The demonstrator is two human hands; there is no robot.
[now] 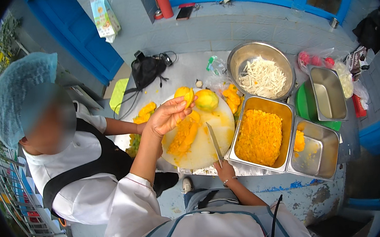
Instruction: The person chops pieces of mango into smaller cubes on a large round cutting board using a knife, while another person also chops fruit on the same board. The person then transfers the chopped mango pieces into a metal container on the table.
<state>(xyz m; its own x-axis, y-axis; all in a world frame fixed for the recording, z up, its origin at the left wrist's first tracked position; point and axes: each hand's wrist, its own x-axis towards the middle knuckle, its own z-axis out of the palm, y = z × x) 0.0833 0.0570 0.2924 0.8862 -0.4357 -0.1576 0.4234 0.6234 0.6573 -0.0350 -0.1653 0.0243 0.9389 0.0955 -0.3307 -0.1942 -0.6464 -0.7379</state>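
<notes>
My left hand is raised over a round white cutting board, pinching a yellow piece of mango between thumb and fingers. My right hand, at the board's near edge, grips a knife whose blade reaches over the board. Below my left hand lies a heap of cut orange mango flesh. A peeled yellow-green mango rests at the far side of the board, beside another yellow mango partly behind my fingers.
Right of the board stands a steel pan of diced mango, then a pan with one orange lump. Behind is a steel bowl with white strips. A co-worker stands close on the left. A black bag lies behind.
</notes>
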